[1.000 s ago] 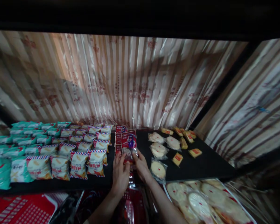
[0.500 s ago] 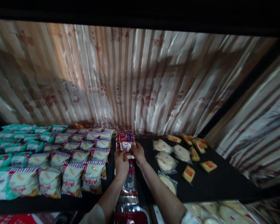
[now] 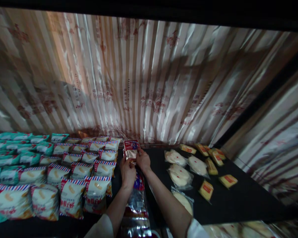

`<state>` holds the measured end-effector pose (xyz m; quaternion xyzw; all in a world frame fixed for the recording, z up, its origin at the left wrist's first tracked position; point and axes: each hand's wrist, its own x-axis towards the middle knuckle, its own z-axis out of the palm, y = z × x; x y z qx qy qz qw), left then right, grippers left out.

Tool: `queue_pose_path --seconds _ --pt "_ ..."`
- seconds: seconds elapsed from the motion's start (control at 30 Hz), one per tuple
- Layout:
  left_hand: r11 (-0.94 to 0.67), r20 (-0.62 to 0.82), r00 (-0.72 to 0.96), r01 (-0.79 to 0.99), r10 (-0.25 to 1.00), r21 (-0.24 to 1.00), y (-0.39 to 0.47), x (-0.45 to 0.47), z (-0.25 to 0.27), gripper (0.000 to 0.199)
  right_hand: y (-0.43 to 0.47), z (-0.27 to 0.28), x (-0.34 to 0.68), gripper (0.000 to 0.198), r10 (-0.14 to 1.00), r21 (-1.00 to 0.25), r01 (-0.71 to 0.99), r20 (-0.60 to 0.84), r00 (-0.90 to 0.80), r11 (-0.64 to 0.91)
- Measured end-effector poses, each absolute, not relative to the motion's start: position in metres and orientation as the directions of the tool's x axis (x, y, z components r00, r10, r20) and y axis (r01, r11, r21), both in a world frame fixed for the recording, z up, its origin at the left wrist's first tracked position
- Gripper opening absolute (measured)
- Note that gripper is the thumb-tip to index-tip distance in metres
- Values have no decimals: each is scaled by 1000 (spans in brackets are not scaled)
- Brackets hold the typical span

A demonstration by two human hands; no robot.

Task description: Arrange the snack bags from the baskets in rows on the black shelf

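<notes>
Both hands reach to the back of a black shelf, close together over a red-and-silver snack packet [image 3: 131,148]. My left hand [image 3: 127,172] is closed at its near left edge, with thumb and fingers bent inward. My right hand [image 3: 143,161] grips the right side, fingers curled. The packet lies at the head of a narrow row. Nearer to me, under and between the forearms, are shiny flat packets [image 3: 136,201] with blue, clear and silver parts. My fingers cover the packet's lower part.
White snack bags [image 3: 71,198] with striped tops stand in rows at left, beside green bags [image 3: 27,158]. On the right lie round white wrapped cakes [image 3: 180,175] and yellow packets [image 3: 206,190]. A striped, wrinkled sheet [image 3: 149,82] hangs behind; a dark bar [image 3: 149,10] crosses above.
The hands stay on the packet at the back; their fingers have shifted slightly, and the right hand has come in closer to the left. The camera view has moved slightly nearer.
</notes>
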<state>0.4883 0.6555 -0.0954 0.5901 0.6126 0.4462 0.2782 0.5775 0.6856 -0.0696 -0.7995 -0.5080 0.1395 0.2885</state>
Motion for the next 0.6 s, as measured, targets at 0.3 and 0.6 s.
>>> queue_pose_path --seconds 0.3,0.6 --pt "-68 172 -127 579 977 813 672 488 -98 34 690 -65 568 38 924 -477 824 58 379 -308" --pt "-136 234 -78 625 969 769 690 492 -112 38 693 -63 562 37 906 -448 807 -18 423 -386"
